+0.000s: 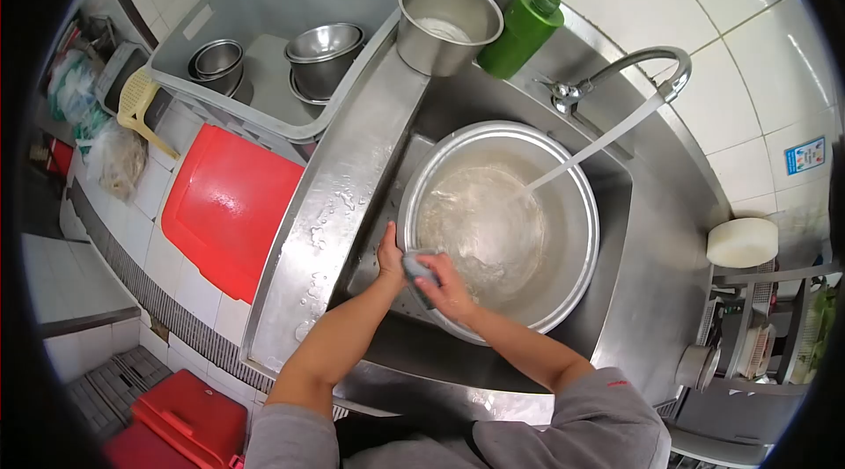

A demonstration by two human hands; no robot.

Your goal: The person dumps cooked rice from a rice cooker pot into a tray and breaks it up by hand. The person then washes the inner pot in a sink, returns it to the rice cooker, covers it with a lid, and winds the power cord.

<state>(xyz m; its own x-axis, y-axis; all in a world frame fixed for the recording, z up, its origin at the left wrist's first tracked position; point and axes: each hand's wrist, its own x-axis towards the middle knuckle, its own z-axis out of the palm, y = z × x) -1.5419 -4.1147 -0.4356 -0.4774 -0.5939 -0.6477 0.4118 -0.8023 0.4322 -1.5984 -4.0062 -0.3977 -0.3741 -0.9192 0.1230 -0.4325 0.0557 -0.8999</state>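
Note:
A large metal pot (572,293) sits in the sink with cloudy water in it, and a stream from the faucet (634,64) runs into it. My left hand (389,255) grips the pot's outer side at the near-left rim; some of its fingers are hidden. Closed around a grey scrubbing pad (417,265), my right hand (449,289) presses it against the rim right beside my left hand. Part of the pad is covered by the fingers.
On the sink's back ledge stand a smaller metal pot (414,42) and a green pump bottle (521,33). A grey tub (264,47) with several metal bowls is at the left, near a red lid (231,205). A whitish round block (742,242) lies at the right.

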